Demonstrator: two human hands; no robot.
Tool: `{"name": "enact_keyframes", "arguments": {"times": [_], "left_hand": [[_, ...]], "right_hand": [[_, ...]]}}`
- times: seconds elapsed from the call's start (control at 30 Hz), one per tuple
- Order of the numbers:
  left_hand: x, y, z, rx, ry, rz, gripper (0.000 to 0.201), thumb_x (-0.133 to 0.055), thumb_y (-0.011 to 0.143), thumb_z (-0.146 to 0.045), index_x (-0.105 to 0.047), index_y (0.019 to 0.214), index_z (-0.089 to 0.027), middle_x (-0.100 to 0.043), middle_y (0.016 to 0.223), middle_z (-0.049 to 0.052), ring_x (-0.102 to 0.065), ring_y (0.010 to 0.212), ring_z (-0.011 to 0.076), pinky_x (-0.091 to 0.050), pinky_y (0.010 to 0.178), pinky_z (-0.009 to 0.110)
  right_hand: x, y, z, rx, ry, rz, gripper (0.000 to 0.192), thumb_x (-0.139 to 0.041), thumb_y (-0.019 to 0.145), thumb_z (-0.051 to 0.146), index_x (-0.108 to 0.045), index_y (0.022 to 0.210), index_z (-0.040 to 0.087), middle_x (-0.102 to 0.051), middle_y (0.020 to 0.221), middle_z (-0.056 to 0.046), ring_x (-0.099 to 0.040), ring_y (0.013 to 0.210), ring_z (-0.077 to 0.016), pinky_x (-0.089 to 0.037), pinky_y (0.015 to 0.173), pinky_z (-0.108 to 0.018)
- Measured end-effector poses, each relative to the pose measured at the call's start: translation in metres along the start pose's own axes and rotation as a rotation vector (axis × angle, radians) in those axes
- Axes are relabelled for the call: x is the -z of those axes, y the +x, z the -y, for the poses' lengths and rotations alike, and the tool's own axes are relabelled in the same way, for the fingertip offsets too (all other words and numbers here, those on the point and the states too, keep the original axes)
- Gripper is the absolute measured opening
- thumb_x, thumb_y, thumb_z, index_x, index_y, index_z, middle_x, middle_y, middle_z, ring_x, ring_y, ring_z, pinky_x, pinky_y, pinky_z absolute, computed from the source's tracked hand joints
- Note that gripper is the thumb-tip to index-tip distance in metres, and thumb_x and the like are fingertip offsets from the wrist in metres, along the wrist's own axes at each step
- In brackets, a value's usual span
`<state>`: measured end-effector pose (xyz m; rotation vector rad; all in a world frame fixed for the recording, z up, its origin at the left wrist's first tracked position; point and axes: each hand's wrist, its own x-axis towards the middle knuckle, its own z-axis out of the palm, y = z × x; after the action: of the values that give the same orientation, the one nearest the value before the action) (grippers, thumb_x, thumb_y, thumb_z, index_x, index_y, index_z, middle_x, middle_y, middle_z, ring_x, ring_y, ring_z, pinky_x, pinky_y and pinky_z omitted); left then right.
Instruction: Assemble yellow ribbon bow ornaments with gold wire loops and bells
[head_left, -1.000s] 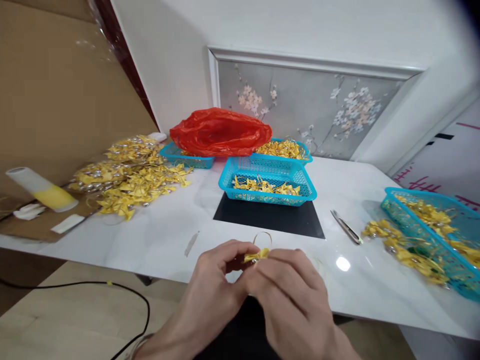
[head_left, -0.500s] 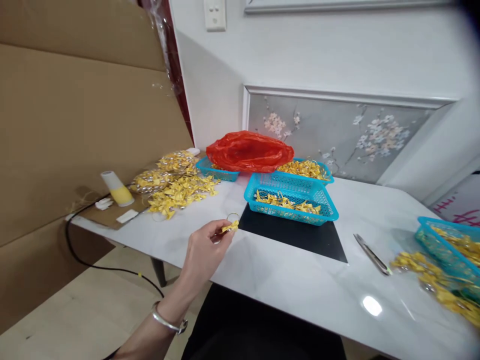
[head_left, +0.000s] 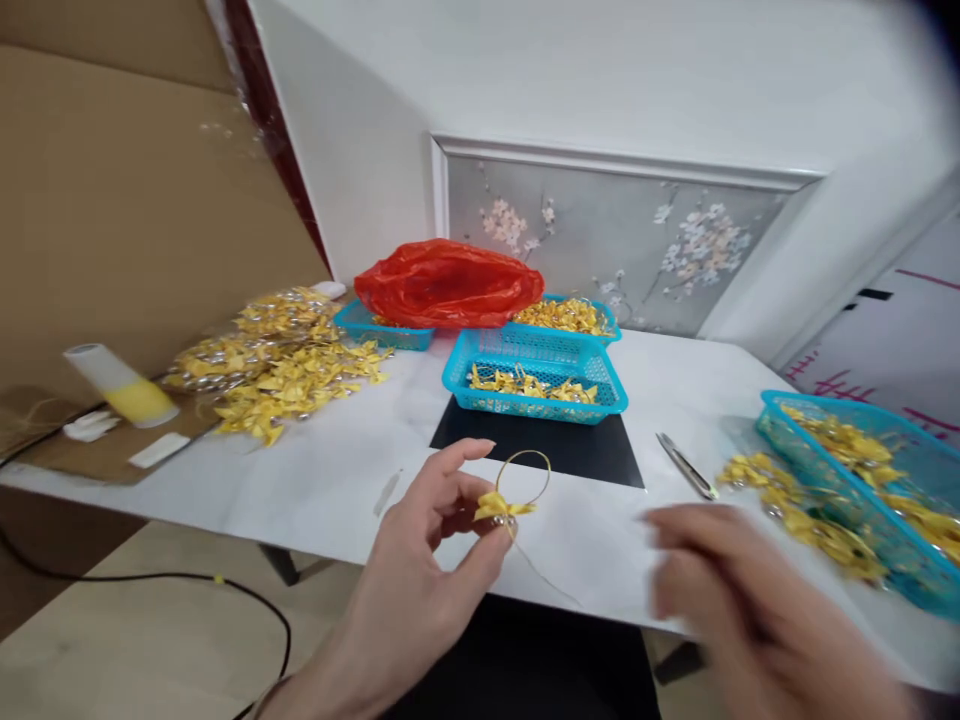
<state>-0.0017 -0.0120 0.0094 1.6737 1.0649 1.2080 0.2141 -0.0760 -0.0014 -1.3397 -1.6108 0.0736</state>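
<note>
Between thumb and fingertips, my left hand (head_left: pixel 442 560) pinches a yellow ribbon bow (head_left: pixel 495 505) with small silvery beads. A thin gold wire ring (head_left: pixel 550 478) stands up from the bow, and a fine thread hangs from its lower side. My right hand (head_left: pixel 742 600) is at the lower right, its fingers smeared by motion, so I cannot make out their shape. Ahead of the left hand, a blue basket (head_left: pixel 457 385) with yellow bows stands on a black sheet (head_left: pixel 551 447). Past the right hand's fingertips lies a pair of metal snips or tweezers (head_left: pixel 686 466).
A heap of beaded yellow bows (head_left: pixel 292 385) covers the table's left side, near a yellow-and-white cone (head_left: pixel 124 385). A red plastic bag (head_left: pixel 450 285) rests over baskets at the back. Another blue basket (head_left: pixel 787 440), with loose bows (head_left: pixel 795 515) beside it, is at right.
My view has turned to the right. My left hand has brought the bow closer, and its ring and thread now show clearly. The blurred right hand has come into view.
</note>
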Motion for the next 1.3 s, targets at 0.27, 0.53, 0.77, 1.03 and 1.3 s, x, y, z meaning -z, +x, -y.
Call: {"name": "enact_keyframes", "arguments": {"times": [0.27,0.53,0.77,1.03,1.3], "left_hand": [[-0.012,-0.006,-0.019,0.205,-0.228,0.042,0.039,-0.069,0.08,-0.015,-0.061,0.11,-0.038,-0.067,0.079,-0.009,-0.065,0.069,0.0086,-0.053,0.068,0.015],[-0.012,-0.002,-0.028,0.256,-0.195,0.032,0.019,-0.071,0.074,-0.011,-0.076,0.078,-0.029,-0.072,0.075,-0.006,-0.066,0.069,0.0082,-0.051,0.064,0.01],[-0.01,-0.005,-0.03,0.408,-0.25,-0.043,0.013,-0.079,0.066,-0.018,-0.076,0.078,-0.025,-0.074,0.075,-0.004,-0.067,0.068,0.0099,-0.052,0.062,0.011],[-0.005,-0.003,-0.022,0.371,-0.242,-0.058,0.015,-0.081,0.067,-0.02,-0.074,0.079,-0.024,-0.074,0.075,-0.002,-0.069,0.068,0.0128,-0.055,0.06,0.014],[0.002,-0.002,-0.016,0.32,-0.18,0.016,0.018,-0.079,0.07,-0.019,-0.073,0.085,-0.027,-0.077,0.079,-0.002,-0.071,0.068,0.0138,-0.058,0.06,0.014]], "right_hand": [[-0.048,0.035,0.026,-0.448,0.737,0.344,0.027,-0.058,0.091,0.039,-0.055,0.074,0.018,-0.045,0.064,0.005,-0.039,0.056,-0.0081,-0.036,0.051,-0.019],[-0.049,0.034,0.027,-0.492,0.742,0.315,0.033,-0.055,0.094,0.037,-0.051,0.068,0.018,-0.039,0.059,0.006,-0.033,0.052,-0.007,-0.028,0.044,-0.019],[-0.026,0.016,0.03,-0.083,0.38,0.017,0.031,-0.045,0.096,0.011,-0.06,0.117,0.028,-0.065,0.087,0.0,-0.062,0.061,-0.0088,-0.053,0.058,-0.019],[-0.03,0.01,0.034,0.068,0.117,0.029,0.023,-0.05,0.092,0.007,-0.065,0.092,0.024,-0.064,0.084,-0.001,-0.065,0.067,-0.0093,-0.054,0.058,-0.017],[-0.035,0.01,0.032,0.147,0.002,-0.053,0.035,-0.056,0.083,-0.003,-0.069,0.095,0.027,-0.049,0.081,0.0,-0.049,0.062,-0.0081,-0.041,0.049,-0.018]]}}
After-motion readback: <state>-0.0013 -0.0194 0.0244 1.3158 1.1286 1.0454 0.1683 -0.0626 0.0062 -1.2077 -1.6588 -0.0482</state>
